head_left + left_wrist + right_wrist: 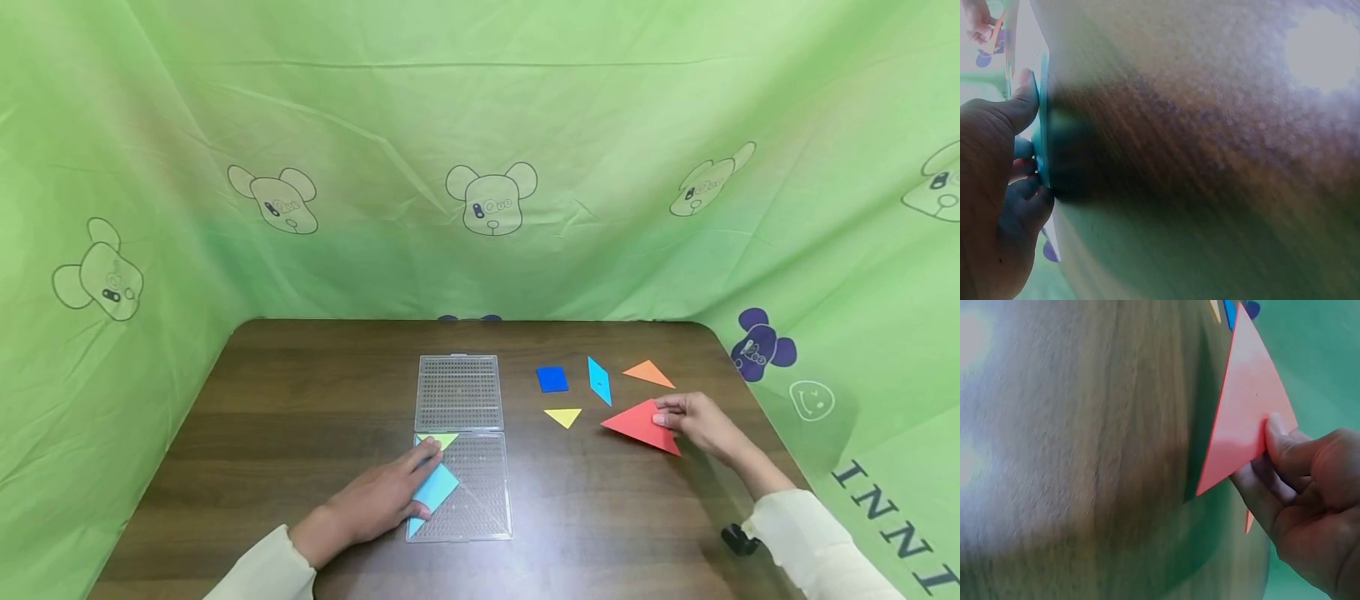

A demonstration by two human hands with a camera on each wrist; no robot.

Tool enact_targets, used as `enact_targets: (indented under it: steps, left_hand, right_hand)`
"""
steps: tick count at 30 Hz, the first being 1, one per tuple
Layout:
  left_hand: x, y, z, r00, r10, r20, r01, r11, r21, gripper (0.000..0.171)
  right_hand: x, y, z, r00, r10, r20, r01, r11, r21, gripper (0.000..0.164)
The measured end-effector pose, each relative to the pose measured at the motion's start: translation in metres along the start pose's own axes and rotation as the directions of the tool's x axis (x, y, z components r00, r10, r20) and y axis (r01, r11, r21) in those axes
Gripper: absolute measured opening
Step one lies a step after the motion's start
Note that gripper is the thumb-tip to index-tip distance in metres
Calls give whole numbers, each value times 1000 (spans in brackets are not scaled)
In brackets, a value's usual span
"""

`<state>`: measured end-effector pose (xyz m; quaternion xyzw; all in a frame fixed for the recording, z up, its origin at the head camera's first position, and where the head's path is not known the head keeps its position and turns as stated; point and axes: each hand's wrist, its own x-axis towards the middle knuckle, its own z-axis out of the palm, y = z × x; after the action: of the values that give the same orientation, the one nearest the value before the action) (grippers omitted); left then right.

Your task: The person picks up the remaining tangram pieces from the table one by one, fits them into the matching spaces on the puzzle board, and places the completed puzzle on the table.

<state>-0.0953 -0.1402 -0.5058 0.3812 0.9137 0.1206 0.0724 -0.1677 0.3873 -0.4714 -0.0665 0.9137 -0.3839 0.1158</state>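
A clear hinged plastic case (480, 521) lies unfolded on the table, its grid-textured halves one behind the other. My left hand (386, 497) rests over the left side of the near half, fingers extended across a light blue triangle (442, 485). It partly covers that piece and a light green triangle (448, 440) at the top left corner. To the right, my right hand (697, 423) pinches a large red triangle (641, 423) between thumb and fingers. In the right wrist view the red triangle (1247, 406) is tilted, casting a shadow on the table.
Beyond the red triangle lie a blue square (552, 379), a light blue parallelogram (599, 382), an orange triangle (649, 374) and a yellow triangle (563, 417). A green printed curtain (375, 267) surrounds the wooden table (315, 400). A small black object (739, 539) is by the right sleeve.
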Motion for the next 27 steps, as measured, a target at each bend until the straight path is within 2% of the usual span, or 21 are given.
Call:
enact_targets:
  steps: [5,12,21,27]
  left_hand:
    - [1,-1,1,1000,4,-21,-4,1000,16,76]
    - [6,-3,0,1000,-29,6,29,1000,6,77]
    - [13,-6,-5,999,-39,6,39,999,16,79]
    - [15,-5,-6,999,-36,15,36,999,10,79]
  right_hand:
    - [4,-16,6,999,13,-51,-15,999,-51,32]
    - [8,-44,17,997,60,-42,-59,998,22,26]
    - [14,-74,36,999,40,-14,-39,998,45,21]
    - [15,-96,54,1000,-11,7,10,999,50,20]
